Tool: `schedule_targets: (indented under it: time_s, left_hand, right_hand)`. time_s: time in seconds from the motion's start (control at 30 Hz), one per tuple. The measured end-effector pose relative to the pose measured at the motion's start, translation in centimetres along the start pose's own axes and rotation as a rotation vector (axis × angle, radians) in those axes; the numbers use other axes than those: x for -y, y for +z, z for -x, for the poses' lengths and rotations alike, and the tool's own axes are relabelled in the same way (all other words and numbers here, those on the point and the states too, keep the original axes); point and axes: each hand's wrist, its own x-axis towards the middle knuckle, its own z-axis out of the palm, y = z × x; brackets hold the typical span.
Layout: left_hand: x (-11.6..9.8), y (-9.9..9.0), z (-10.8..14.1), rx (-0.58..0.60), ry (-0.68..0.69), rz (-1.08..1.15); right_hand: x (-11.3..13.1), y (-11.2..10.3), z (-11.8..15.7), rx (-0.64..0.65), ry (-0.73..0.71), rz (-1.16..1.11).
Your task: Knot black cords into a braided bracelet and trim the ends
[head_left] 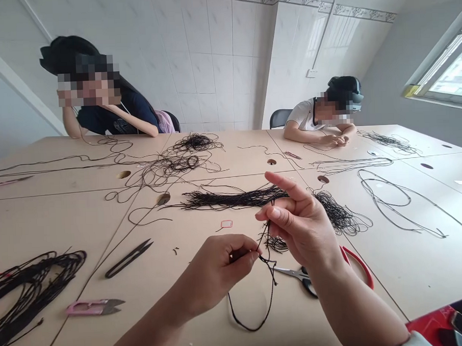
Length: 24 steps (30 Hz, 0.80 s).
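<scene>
Black cord (272, 288) is held above the counter (206, 317), pinched between thumb and fingers of both the left hand (216, 275) and the right hand (300, 228). Red-handled scissors (292, 274) are laid just beneath the right hand.

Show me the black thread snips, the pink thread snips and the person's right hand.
Black thread snips (128, 258), head view, on the middle of the body.
Pink thread snips (84, 307), head view, on the pink grip.
Right hand (302, 231), head view, on mid-hand.

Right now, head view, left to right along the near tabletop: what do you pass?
Black cord coil → pink thread snips → left hand → right hand → red-handled tool
</scene>
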Motion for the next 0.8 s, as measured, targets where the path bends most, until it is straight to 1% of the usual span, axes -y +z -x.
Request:
schedule_targets:
  time_s: [0.17, 0.3, 0.53, 0.7, 0.8]
  left_hand:
    - [-0.17, -0.09, -0.01, -0.001, -0.020, -0.011]
    - [-0.12, -0.20, -0.03, 0.009, -0.038, 0.015]
    - [-0.10, -0.08, -0.12, -0.001, -0.064, -0.008]
    - [-0.07, -0.07, -0.19, -0.010, -0.094, -0.032]
    - [0.00, -0.18, -0.18, -0.017, -0.094, -0.038]
  right_hand:
    - [0.35, 0.04, 0.15, 0.015, -0.016, 0.026]
    - [0.29, 0.07, -0.03, -0.007, -0.025, 0.008]
    - [0.58, 0.34, -0.16, 0.035, -0.108, -0.036]
    - [1.01, 0.54, -0.16, 0.039, -0.232, -0.002]
    - [1.06, 0.45, -0.13, 0.044, -0.225, 0.016]
